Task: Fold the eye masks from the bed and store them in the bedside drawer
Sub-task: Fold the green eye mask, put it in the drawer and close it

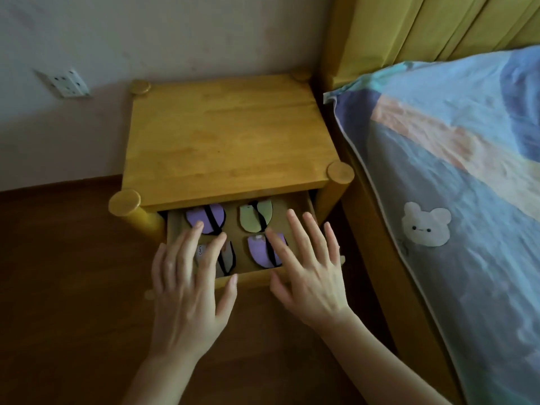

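Observation:
The bedside drawer (251, 280) of the wooden nightstand (225, 135) stands pulled out. Inside lie several folded eye masks with black straps: a purple one (204, 219) at the back left, a green one (256, 219) at the back right, a grey one (226, 258) at the front left and a purple one (260, 252) at the front right. My left hand (190, 287) hovers flat over the front left of the drawer, fingers spread, thumb at the front edge. My right hand (309, 267) is spread over the front right, its index finger across the front purple mask. Neither hand holds anything.
The bed (455, 176) with a blue patterned cover and a white bear patch (425, 225) lies to the right, against a yellow headboard (423, 27). A wall socket (62, 83) sits on the wall at left. Dark wooden floor (64, 287) surrounds the nightstand.

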